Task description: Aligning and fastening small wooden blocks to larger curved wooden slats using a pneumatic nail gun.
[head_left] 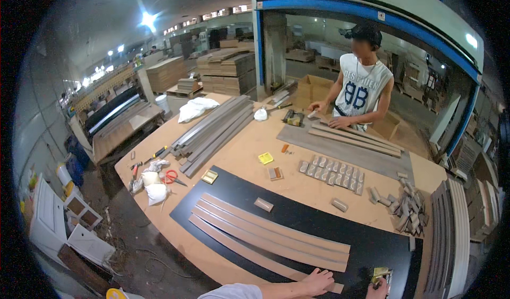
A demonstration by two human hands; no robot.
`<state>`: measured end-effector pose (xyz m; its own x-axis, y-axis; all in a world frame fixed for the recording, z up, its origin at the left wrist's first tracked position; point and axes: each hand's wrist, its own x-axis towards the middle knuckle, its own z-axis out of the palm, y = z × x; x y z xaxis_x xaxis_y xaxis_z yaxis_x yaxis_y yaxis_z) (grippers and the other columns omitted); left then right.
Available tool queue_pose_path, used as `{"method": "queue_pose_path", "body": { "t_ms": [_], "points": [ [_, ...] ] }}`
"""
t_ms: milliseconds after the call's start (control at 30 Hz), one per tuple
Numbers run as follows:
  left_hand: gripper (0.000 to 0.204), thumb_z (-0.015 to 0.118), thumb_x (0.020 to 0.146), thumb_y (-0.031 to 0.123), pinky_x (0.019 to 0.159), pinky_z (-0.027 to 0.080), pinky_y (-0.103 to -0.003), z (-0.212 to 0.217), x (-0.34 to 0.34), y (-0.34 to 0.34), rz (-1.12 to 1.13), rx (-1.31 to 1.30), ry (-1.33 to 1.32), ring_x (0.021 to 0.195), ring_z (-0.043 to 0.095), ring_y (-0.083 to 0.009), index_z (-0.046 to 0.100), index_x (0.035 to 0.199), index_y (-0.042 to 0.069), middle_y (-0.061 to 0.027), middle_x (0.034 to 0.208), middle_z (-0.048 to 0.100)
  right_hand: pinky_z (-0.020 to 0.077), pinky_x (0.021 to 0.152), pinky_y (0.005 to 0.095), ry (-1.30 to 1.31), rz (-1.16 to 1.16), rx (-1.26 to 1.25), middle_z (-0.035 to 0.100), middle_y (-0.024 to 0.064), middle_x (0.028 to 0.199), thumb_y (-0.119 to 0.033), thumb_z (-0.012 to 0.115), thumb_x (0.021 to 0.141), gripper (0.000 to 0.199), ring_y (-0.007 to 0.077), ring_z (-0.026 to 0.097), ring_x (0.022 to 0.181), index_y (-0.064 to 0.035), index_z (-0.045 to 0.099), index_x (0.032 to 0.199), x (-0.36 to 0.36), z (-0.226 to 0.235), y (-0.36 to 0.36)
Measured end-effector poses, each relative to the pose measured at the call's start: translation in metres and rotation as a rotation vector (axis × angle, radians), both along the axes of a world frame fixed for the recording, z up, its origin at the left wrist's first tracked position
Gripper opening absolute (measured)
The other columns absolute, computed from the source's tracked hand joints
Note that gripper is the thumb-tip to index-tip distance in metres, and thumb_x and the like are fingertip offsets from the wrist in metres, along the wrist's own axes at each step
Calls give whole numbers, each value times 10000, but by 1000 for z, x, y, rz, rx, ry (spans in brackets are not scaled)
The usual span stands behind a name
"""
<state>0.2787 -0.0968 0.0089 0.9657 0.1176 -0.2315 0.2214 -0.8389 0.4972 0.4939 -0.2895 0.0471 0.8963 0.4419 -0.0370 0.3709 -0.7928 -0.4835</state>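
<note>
Across the dark board (372,240) lie several long, narrow tan strips (276,232) with grey edges. My left hand (317,282) rests on the right end of the nearest strip (249,252), its fingers spread over it. At the lower right, my right hand (377,289) has its fingers drawn together at a small yellow-and-dark box (381,272); whatever they pinch is too small to tell. Two short grey-brown blocks (263,204) (340,205) lie beyond the strips.
Across the table, another person (364,86) handles pieces beside long boards (350,139). Small blocks stand in rows (332,172) and lie in a pile (409,211). At the left are a strip stack (218,131), red-handled scissors (171,177) and white bags (155,190).
</note>
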Motion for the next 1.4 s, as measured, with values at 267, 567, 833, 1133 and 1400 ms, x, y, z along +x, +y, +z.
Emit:
{"method": "queue_pose_path", "body": {
  "t_ms": [267,567,833,1133,1400],
  "points": [
    [511,747,886,334,1019,397,-517,0,-3,-9,16,67,-93,1299,484,-300,572,1290,76,-126,1276,508,483,1028,513,-216,-8,28,437,260,1381,-49,811,673,1025,467,543,1217,-201,343,1573,41,-81,-1],
    [254,735,837,258,949,467,-548,16,2,-12,46,112,-125,1127,609,-298,738,1018,80,-113,1068,646,428,1124,491,67,255,171,520,285,1383,-9,756,705,950,460,515,1290,-105,361,1564,40,-26,-21],
    [388,749,813,241,980,399,-466,13,-3,5,90,73,-207,1138,556,-293,654,1174,136,-82,1113,592,542,637,315,1053,34,591,680,59,1082,4,660,906,701,165,652,798,-163,429,1546,-4,88,-24],
    [470,817,770,246,971,409,-451,3,2,-2,55,85,-229,1142,552,-266,645,1191,129,-76,1095,570,449,535,254,872,299,292,625,-29,807,-113,785,869,644,66,503,572,-225,565,1464,-50,79,-10],
    [501,828,766,244,983,391,-457,8,-3,2,40,25,-214,1151,548,-269,644,1217,127,-73,1110,566,467,536,260,845,318,242,630,-20,801,-148,769,872,622,73,524,556,-218,566,1456,-51,74,9]
  ]
}}
